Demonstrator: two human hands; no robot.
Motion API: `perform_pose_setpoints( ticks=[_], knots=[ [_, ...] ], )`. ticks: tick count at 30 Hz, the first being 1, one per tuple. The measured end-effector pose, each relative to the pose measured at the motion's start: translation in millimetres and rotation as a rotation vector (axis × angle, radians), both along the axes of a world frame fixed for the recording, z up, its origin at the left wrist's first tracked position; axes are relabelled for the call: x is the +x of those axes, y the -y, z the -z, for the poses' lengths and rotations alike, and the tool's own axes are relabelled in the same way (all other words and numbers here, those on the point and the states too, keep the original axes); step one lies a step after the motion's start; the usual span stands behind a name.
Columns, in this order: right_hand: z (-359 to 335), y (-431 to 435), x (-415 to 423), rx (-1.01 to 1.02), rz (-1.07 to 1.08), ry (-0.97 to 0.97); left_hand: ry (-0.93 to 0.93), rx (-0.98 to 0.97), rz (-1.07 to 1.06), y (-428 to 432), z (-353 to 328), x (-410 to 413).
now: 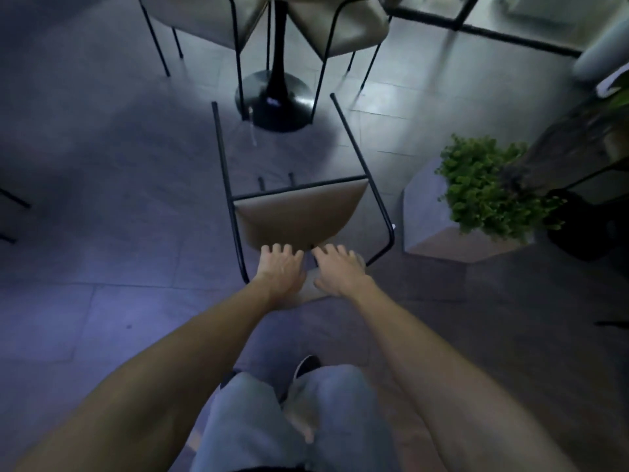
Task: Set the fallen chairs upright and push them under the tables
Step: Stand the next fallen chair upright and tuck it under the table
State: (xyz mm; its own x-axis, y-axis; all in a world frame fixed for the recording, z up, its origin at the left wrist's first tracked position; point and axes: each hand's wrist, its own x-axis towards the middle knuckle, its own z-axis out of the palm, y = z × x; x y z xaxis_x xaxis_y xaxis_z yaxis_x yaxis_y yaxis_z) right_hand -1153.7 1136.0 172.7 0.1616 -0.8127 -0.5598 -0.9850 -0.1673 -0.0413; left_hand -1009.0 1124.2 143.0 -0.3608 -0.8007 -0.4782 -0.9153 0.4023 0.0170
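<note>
A fallen chair (296, 216) with a beige seat and thin black metal legs lies on the tiled floor in front of me, its legs pointing away toward the table. Both hands rest on its beige backrest at the near end. My left hand (280, 269) and my right hand (338, 267) lie side by side with fingers curled over the backrest's edge. Beyond it stands a round table on a black pedestal base (272, 100), with two upright beige chairs (340, 28) tucked around it.
A grey planter box with a green bush (483, 195) stands close on the right of the chair. A dark shelf or stand (578, 216) sits further right. Black chair legs (13, 202) show at the left edge. My legs and shoe are below.
</note>
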Motion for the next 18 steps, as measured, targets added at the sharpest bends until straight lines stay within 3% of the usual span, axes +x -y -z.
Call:
perform_pose_setpoints(
  ticks=[6,18],
  knots=[
    [114.6,-17.8,-18.0,-0.008,-0.134,-0.042,0.031,0.005,0.016,-35.5,98.3,-21.1],
    [462.7,16.5,-77.1,0.023,-0.250,-0.136,0.155,0.082,-0.084,-32.4,451.6,-81.0]
  ],
)
